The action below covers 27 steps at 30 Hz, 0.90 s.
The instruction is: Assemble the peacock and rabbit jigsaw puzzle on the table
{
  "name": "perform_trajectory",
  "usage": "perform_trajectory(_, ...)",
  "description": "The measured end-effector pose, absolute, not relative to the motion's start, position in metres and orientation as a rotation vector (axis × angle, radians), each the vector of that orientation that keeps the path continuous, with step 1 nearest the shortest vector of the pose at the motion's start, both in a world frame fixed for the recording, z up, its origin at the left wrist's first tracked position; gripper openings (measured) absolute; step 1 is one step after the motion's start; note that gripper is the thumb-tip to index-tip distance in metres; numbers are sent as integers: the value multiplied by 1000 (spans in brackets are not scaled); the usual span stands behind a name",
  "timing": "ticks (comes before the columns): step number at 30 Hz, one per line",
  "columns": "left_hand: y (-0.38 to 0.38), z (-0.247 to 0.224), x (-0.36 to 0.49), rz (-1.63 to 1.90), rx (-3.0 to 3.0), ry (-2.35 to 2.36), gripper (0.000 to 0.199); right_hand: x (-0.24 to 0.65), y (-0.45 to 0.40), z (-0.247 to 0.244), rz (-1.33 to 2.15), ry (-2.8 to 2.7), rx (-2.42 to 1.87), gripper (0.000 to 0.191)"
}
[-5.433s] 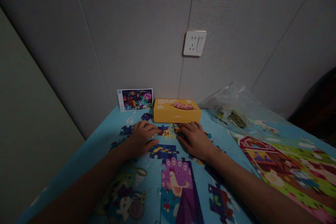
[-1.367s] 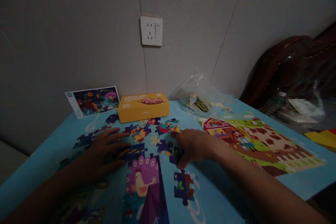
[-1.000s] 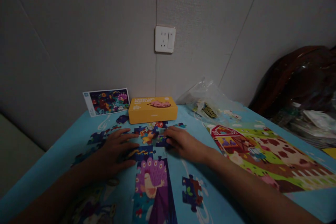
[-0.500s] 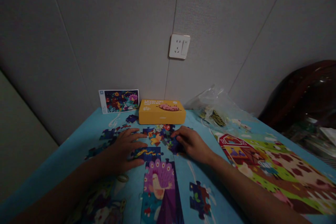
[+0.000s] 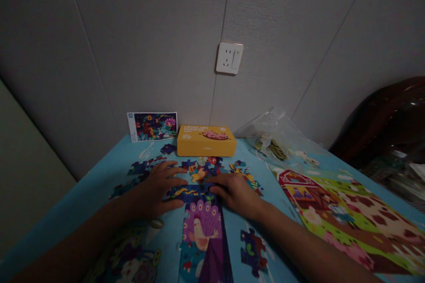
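Note:
The joined peacock section of a jigsaw puzzle point(image 5: 201, 230) lies on the table in front of me, with a dark blue strip with yellow marks point(image 5: 187, 193) along its top. My left hand point(image 5: 159, 190) rests at that strip's left end, fingers spread and holding nothing. At the strip's right end, my right hand point(image 5: 234, 192) pinches a dark blue puzzle piece point(image 5: 211, 196), its fingers covering part of it. Beyond the hands lies a cluster of loose puzzle pieces point(image 5: 198, 173). A small joined group of pieces point(image 5: 253, 252) sits nearer, right of the peacock.
A yellow puzzle box point(image 5: 206, 147) stands against the wall beside a picture card point(image 5: 154, 127). To the right are a clear plastic bag point(image 5: 270, 139) with pieces inside and a farm puzzle point(image 5: 345, 216). More pieces point(image 5: 137, 168) lie at the left, partly behind my left hand.
My right hand has moved left and slightly nearer with the dark blue piece, to the strip above the peacock. Orange and yellow pieces behind it now show. The left hand stays put.

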<state>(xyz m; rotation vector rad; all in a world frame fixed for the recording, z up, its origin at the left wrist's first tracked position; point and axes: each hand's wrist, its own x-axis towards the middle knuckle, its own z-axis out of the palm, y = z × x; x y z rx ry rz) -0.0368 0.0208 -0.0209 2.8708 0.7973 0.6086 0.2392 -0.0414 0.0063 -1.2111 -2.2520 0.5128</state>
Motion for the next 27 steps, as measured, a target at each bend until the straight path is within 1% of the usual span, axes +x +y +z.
perform_trajectory(3,21,-20,-37,593,2872,799,40,239,-41,4,501,-2262,-1295,23)
perform_trajectory(7,21,-19,-37,582,2864,800,41,238,-41,0,350,-2296,-1357,22)
perform_trajectory(10,20,-19,-37,580,2860,800,40,240,-42,2,299,-2337,-1363,21)
perform_trajectory(15,20,-18,-37,551,2854,823,40,253,-40,10,283,-2442,-1351,36)
perform_trajectory(19,19,-16,-37,526,2844,826,39,264,-36,14,280,-2466,-1372,32)
perform_trajectory(24,19,-14,-37,516,2840,825,39,262,-39,21,158,-2444,-1385,28)
perform_trajectory(27,20,-16,-37,542,2848,812,39,254,-47,24,186,-2414,-1327,30)
